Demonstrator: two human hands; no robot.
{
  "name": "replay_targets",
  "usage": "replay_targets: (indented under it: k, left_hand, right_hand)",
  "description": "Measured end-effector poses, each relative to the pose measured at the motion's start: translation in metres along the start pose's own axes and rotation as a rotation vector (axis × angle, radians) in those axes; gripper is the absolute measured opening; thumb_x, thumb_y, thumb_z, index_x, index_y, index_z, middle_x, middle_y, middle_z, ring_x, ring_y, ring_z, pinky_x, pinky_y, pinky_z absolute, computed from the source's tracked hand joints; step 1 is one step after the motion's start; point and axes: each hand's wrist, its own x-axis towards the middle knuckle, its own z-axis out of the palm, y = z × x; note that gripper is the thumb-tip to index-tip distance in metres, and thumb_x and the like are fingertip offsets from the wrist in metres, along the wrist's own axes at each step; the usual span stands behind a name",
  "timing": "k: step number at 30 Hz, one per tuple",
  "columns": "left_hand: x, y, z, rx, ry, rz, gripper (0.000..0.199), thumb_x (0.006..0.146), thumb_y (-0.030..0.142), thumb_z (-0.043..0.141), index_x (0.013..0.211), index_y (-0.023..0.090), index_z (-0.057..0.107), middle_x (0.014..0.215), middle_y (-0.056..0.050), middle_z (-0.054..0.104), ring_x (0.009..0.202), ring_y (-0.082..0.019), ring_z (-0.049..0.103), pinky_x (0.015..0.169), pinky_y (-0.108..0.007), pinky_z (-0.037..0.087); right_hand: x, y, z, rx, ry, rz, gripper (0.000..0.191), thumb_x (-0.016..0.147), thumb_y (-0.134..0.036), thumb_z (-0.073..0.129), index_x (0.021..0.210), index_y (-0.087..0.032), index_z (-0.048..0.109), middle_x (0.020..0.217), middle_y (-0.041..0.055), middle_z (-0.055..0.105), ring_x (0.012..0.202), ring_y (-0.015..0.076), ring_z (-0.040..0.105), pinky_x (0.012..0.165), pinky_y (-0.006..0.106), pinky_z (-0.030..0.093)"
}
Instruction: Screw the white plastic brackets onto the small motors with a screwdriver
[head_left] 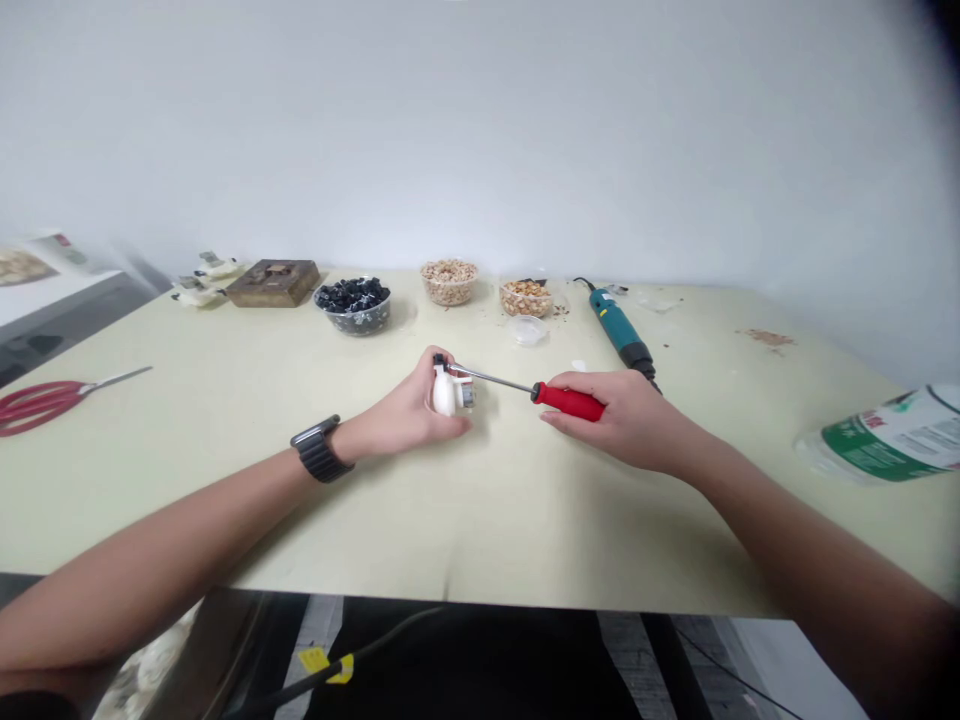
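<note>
Over the middle of the table, my left hand [411, 408] is closed around a small white plastic part [445, 395] with a black piece on top and a grey end facing right. My right hand [626, 412] grips the red handle of a screwdriver [568, 401]. Its metal shaft points left, and the tip meets or nearly meets the upper part of the white piece, close to the black bit. Exact contact there is too small to tell. My left palm hides the far side of the white part.
Along the back stand a metal block [274, 284], a tub of black pieces [352, 305] and two tubs of small tan parts [450, 282] [526, 298]. A teal electric screwdriver [619, 325] lies right of them. Red scissors [56, 402] lie left, a labelled plastic container [889, 437] right.
</note>
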Motion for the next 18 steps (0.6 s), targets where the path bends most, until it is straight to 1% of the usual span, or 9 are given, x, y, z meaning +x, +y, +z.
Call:
replay_targets:
  k: [2, 4, 6, 9, 11, 13, 15, 18]
  left_hand:
    - [0.0002, -0.0009, -0.0019, -0.033, -0.022, 0.004, 0.056, 0.08, 0.019, 0.079, 0.115, 0.024, 0.036, 0.122, -0.006, 0.059, 0.092, -0.015, 0.057, 0.071, -0.027, 0.046]
    - [0.0003, 0.0003, -0.0026, -0.064, -0.026, 0.004, 0.056, 0.078, 0.016, 0.076, 0.115, 0.024, 0.035, 0.13, -0.009, 0.059, 0.097, -0.016, 0.059, 0.071, -0.026, 0.047]
    - [0.0004, 0.0033, -0.0019, -0.089, -0.009, -0.007, 0.056, 0.076, 0.014, 0.075, 0.113, 0.024, 0.034, 0.133, -0.01, 0.059, 0.099, -0.017, 0.06, 0.071, -0.026, 0.048]
    - [0.0011, 0.0078, 0.0003, -0.157, 0.016, -0.026, 0.057, 0.072, 0.014, 0.075, 0.109, 0.024, 0.033, 0.134, -0.011, 0.06, 0.096, -0.016, 0.06, 0.071, -0.027, 0.052]
    - [0.0017, 0.0087, 0.0013, -0.178, 0.033, -0.031, 0.056, 0.071, 0.014, 0.074, 0.107, 0.024, 0.033, 0.133, -0.011, 0.061, 0.091, -0.016, 0.059, 0.068, -0.028, 0.052]
    - [0.0018, 0.0083, 0.0016, -0.162, 0.046, -0.014, 0.054, 0.071, 0.014, 0.074, 0.106, 0.024, 0.034, 0.13, -0.01, 0.063, 0.089, -0.015, 0.059, 0.067, -0.026, 0.049]
    - [0.0012, 0.0077, 0.0014, -0.123, 0.054, 0.016, 0.052, 0.071, 0.013, 0.072, 0.106, 0.023, 0.036, 0.126, -0.009, 0.064, 0.091, -0.015, 0.059, 0.069, -0.025, 0.047]
    - [-0.0006, 0.0088, 0.0012, -0.075, 0.056, 0.054, 0.05, 0.07, 0.012, 0.071, 0.106, 0.022, 0.038, 0.122, -0.009, 0.063, 0.091, -0.015, 0.058, 0.074, -0.026, 0.046]
  right_hand:
    - [0.0005, 0.0028, 0.0023, -0.043, 0.04, -0.027, 0.022, 0.097, -0.044, 0.065, 0.109, -0.028, 0.073, 0.098, -0.0015, 0.075, 0.082, 0.0161, 0.066, 0.07, 0.029, 0.047]
    - [0.0013, 0.0064, 0.0052, -0.09, 0.116, -0.085, 0.02, 0.098, -0.041, 0.065, 0.109, -0.025, 0.071, 0.1, -0.0001, 0.074, 0.083, 0.0158, 0.066, 0.072, 0.029, 0.048]
    - [0.0015, 0.0093, 0.0079, -0.167, 0.208, -0.17, 0.021, 0.1, -0.04, 0.063, 0.108, -0.022, 0.071, 0.102, 0.0014, 0.074, 0.085, 0.0152, 0.067, 0.072, 0.028, 0.048]
    - [-0.0003, 0.0099, 0.0095, -0.341, 0.322, -0.27, 0.025, 0.107, -0.04, 0.056, 0.112, -0.022, 0.074, 0.103, 0.0023, 0.075, 0.085, 0.0144, 0.069, 0.066, 0.027, 0.045]
    - [-0.0027, 0.0075, 0.0089, -0.436, 0.35, -0.293, 0.03, 0.11, -0.04, 0.051, 0.116, -0.022, 0.074, 0.102, 0.003, 0.076, 0.084, 0.0142, 0.07, 0.063, 0.028, 0.042]
    - [-0.0049, 0.0044, 0.0079, -0.494, 0.347, -0.291, 0.033, 0.111, -0.041, 0.049, 0.118, -0.021, 0.074, 0.1, 0.0038, 0.077, 0.081, 0.0142, 0.069, 0.062, 0.028, 0.041]
    - [-0.0066, 0.0021, 0.0073, -0.529, 0.341, -0.28, 0.035, 0.11, -0.043, 0.048, 0.114, -0.02, 0.074, 0.097, 0.0041, 0.077, 0.078, 0.0148, 0.068, 0.061, 0.029, 0.04]
    - [-0.0076, 0.0015, 0.0078, -0.525, 0.336, -0.254, 0.033, 0.109, -0.043, 0.049, 0.112, -0.021, 0.073, 0.096, 0.0039, 0.077, 0.079, 0.0163, 0.068, 0.061, 0.03, 0.04]
